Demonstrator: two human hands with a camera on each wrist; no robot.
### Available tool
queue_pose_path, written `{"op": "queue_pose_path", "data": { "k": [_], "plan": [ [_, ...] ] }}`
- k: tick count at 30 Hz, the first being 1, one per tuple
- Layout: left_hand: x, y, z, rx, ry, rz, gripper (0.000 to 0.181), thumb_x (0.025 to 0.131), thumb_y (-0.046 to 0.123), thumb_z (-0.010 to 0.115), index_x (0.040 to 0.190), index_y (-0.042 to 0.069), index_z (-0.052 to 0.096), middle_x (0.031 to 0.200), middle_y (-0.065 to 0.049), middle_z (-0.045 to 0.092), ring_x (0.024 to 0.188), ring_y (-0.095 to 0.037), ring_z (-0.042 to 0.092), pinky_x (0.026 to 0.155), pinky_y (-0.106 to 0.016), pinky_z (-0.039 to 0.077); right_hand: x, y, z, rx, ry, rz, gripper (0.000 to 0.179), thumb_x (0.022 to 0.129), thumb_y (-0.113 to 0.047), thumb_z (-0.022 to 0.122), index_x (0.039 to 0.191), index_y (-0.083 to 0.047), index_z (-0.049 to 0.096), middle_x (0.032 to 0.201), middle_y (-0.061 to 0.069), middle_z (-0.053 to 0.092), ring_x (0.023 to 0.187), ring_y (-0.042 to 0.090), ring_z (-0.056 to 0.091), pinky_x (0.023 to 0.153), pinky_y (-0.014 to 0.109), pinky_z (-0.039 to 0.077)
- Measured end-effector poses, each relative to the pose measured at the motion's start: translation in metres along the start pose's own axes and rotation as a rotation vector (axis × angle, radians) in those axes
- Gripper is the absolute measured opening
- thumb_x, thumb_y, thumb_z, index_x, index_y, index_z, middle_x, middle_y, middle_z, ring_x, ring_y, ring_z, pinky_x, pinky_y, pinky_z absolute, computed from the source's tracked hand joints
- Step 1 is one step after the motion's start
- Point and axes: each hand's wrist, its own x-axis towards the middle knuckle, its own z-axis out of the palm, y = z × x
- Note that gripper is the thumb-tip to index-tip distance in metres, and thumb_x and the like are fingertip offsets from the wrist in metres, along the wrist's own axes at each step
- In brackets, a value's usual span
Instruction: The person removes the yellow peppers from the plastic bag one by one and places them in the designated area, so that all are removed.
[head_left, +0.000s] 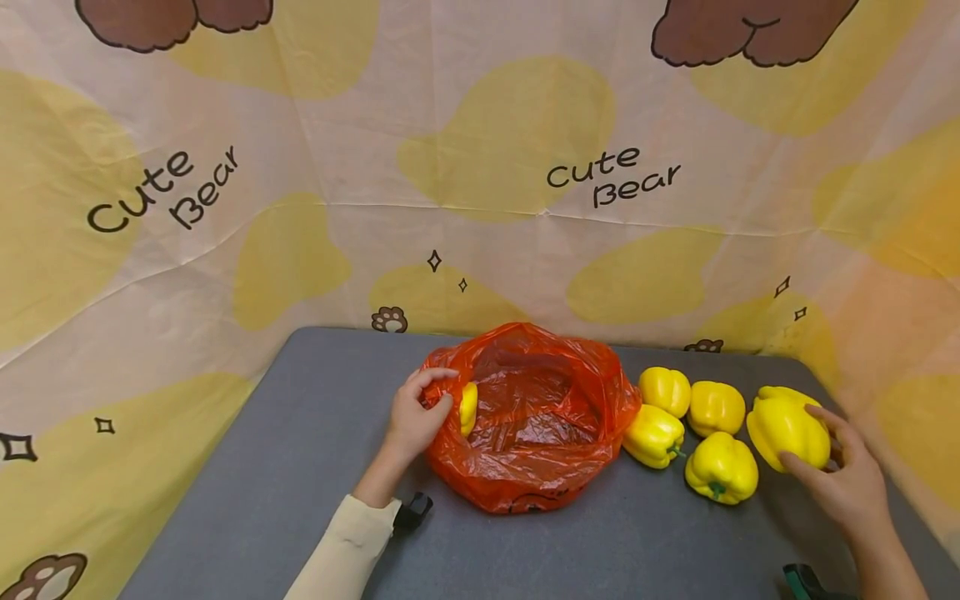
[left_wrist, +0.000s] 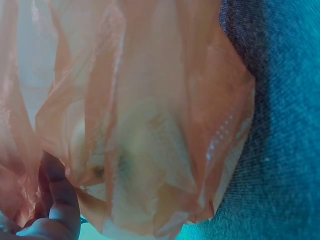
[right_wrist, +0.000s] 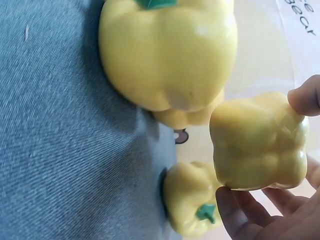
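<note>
A red plastic bag stands with its mouth spread wide on the grey table. My left hand grips the bag's left rim between thumb and fingers; in the left wrist view its fingertips pinch the thin plastic. Inside that edge shows a yellow bell pepper, partly hidden by the rim. On the right, my right hand holds another yellow bell pepper, thumb on one side and fingers on the other. The right wrist view shows this held pepper raised above the tabletop.
Several more yellow bell peppers sit grouped between the bag and my right hand, the nearest touching the bag's right side. Behind the grey table hangs a patterned cloth with bear prints. A black strap device is at my left wrist.
</note>
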Motion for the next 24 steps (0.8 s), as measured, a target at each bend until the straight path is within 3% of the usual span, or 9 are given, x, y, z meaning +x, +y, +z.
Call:
{"op": "queue_pose_path", "data": {
  "k": [4,7,10,12,14,24],
  "plan": [
    [0.000,0.000,0.000,-0.005,0.001,0.008,0.026,0.082,-0.007,0.063,0.106,-0.002,0.069,0.110,-0.021,0.064,0.099,-0.031,0.060,0.078,-0.022,0.051,0.002,0.008,0.001,-0.003,-0.017,-0.002,0.078,0.087,-0.029,0.070,0.152,-0.023,0.028,0.147,0.020,0.030,0.082,-0.020,0.029,0.058,0.008,0.039],
    [0.003,-0.008,0.002,-0.012,0.007,0.011,0.026,0.081,-0.007,0.063,0.106,-0.001,0.069,0.110,-0.021,0.063,0.098,-0.032,0.060,0.077,-0.025,0.052,0.005,0.012,0.001,-0.026,-0.043,0.013,0.078,0.087,-0.032,0.069,0.152,-0.020,0.028,0.144,0.024,0.033,0.086,-0.009,0.039,0.058,0.011,0.039],
    [0.007,-0.026,0.005,-0.018,0.017,-0.001,0.027,0.082,-0.006,0.065,0.106,0.004,0.070,0.110,-0.019,0.063,0.098,-0.030,0.060,0.078,-0.031,0.054,0.008,0.014,0.000,-0.046,-0.095,0.041,0.080,0.089,-0.035,0.066,0.153,-0.015,0.024,0.145,0.035,0.029,0.099,0.022,0.052,0.057,0.013,0.038],
    [0.009,-0.037,0.007,-0.017,0.022,-0.010,0.028,0.082,-0.004,0.066,0.106,0.008,0.071,0.111,-0.016,0.064,0.098,-0.027,0.060,0.079,-0.033,0.055,0.009,0.014,0.000,-0.055,-0.123,0.049,0.080,0.090,-0.036,0.065,0.153,-0.012,0.022,0.144,0.037,0.028,0.106,0.045,0.048,0.057,0.015,0.037],
    [0.009,-0.041,0.006,-0.018,0.021,-0.012,0.028,0.082,-0.002,0.067,0.106,0.012,0.071,0.111,-0.013,0.064,0.097,-0.025,0.060,0.079,-0.034,0.056,0.008,0.015,0.001,-0.062,-0.140,0.049,0.079,0.090,-0.036,0.064,0.152,-0.009,0.022,0.143,0.038,0.028,0.110,0.055,0.044,0.057,0.016,0.036],
    [0.009,-0.040,0.005,-0.018,0.013,0.008,0.028,0.081,0.001,0.067,0.105,0.014,0.071,0.112,-0.012,0.063,0.098,-0.025,0.060,0.079,-0.036,0.056,0.010,0.013,0.006,-0.089,-0.161,0.059,0.078,0.091,-0.036,0.062,0.148,-0.001,0.023,0.140,0.039,0.029,0.108,0.055,0.044,0.059,0.018,0.036]
  ]
}}
